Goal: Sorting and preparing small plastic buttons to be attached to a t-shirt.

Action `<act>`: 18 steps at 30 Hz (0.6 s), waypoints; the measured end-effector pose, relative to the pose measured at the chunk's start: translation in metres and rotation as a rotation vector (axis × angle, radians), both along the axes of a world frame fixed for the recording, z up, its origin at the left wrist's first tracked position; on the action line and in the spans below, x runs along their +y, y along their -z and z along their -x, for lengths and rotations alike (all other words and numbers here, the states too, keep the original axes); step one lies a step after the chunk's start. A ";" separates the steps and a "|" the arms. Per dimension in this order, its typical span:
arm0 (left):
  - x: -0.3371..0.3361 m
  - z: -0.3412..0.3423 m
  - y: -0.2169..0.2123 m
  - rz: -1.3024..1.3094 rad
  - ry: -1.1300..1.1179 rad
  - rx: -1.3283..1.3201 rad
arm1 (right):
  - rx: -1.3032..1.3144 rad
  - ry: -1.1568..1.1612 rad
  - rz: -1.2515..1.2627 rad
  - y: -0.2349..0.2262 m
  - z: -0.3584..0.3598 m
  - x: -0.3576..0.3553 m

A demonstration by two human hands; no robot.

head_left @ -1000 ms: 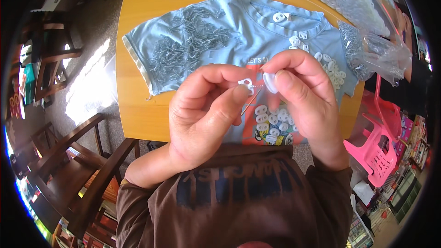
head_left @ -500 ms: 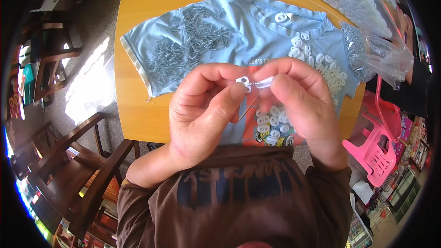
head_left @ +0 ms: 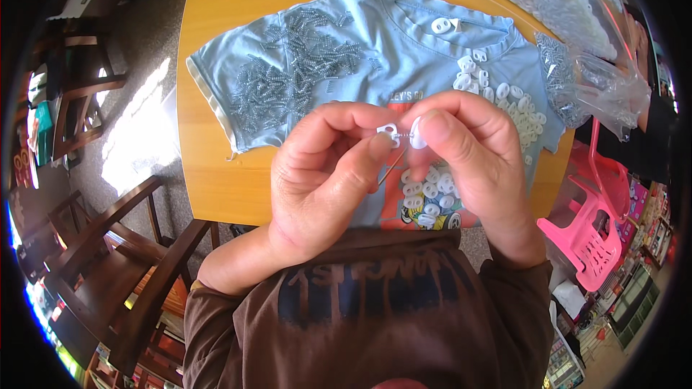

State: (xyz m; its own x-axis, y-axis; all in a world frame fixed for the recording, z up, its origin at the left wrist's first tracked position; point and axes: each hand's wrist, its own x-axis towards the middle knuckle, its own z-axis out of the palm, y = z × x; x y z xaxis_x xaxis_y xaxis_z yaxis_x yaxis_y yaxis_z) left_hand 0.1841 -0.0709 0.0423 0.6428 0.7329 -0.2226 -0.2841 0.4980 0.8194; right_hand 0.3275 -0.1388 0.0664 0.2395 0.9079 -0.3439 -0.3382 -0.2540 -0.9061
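My left hand (head_left: 324, 173) pinches a small white plastic piece with holes (head_left: 389, 132) between thumb and forefinger. A thin brownish stick (head_left: 391, 167) slants down from beneath those fingers. My right hand (head_left: 472, 151) grips a white oval plastic piece (head_left: 417, 133), its face tilted to the side. Between the two pieces runs a small metal spring (head_left: 404, 135), bridging the gap. Below my hands lie several white two-hole oval pieces (head_left: 430, 189) on a light blue T-shirt (head_left: 404, 50). Many loose springs (head_left: 295, 65) are spread over the shirt's left side.
More white pieces (head_left: 515, 104) lie on the shirt's right side. At the far right are a clear bag of white parts (head_left: 540, 0) and a bag of springs (head_left: 555, 65). The wooden table (head_left: 223, 187) has a pink plastic chair (head_left: 591, 238) to its right and dark wooden chairs (head_left: 122, 259) left.
The white oval piece in my right hand has turned so more of its rounded face shows. The spring between the pieces is more visible. Both hands have shifted only slightly.
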 end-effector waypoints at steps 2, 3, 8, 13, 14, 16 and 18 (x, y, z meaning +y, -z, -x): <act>-0.001 0.001 0.001 0.005 -0.003 -0.003 | -0.010 0.005 -0.003 0.000 0.001 0.000; -0.001 0.002 0.003 -0.048 0.004 0.004 | -0.024 0.016 -0.013 0.001 0.002 -0.001; 0.003 0.009 0.008 -0.388 0.057 0.164 | -0.375 0.024 -0.068 0.004 0.007 -0.001; 0.002 0.010 0.001 -0.282 0.073 0.207 | -0.726 0.024 -0.265 0.012 0.006 0.001; 0.002 0.010 0.002 -0.281 0.072 0.207 | -0.726 0.023 -0.265 0.011 0.007 0.001; 0.002 0.009 0.004 -0.196 0.061 0.127 | -0.679 0.005 -0.232 0.007 0.008 0.000; 0.002 0.009 0.004 -0.183 0.055 0.114 | -0.724 -0.034 -0.295 0.009 0.004 0.001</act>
